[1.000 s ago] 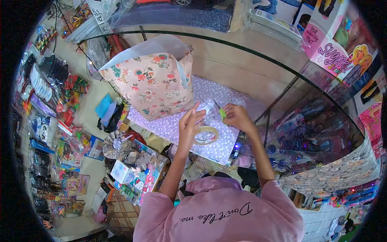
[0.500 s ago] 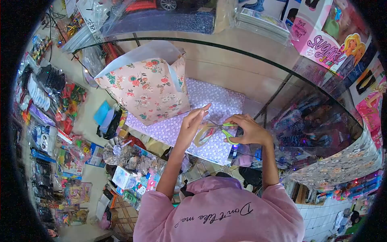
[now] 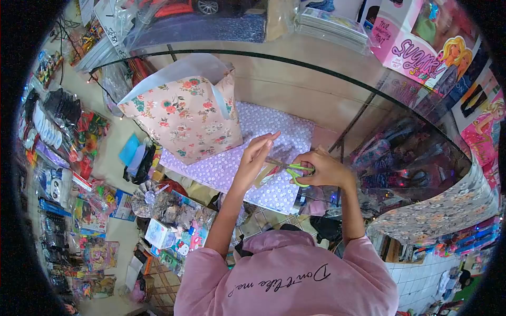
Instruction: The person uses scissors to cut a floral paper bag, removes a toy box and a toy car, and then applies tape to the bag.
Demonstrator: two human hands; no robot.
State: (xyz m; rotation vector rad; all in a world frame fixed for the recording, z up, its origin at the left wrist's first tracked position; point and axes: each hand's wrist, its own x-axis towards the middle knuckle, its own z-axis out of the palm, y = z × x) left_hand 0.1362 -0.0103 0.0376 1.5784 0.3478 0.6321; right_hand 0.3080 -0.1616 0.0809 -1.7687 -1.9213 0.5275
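1. Right hand [image 3: 326, 169] grips green scissors [image 3: 298, 171], fingers thru the loops, blades pointing left twd the tape roll [image 3: 265, 174].
2. Left hand [image 3: 254, 156] pinches the tape roll w/ fingers stretched up, just above purple wrapping paper [image 3: 237, 163].
3. Wrapping paper lies flat on glass counter [image 3: 327, 89].
4. Floral gift bag [image 3: 182, 118] stands on the paper, just left of the hands.
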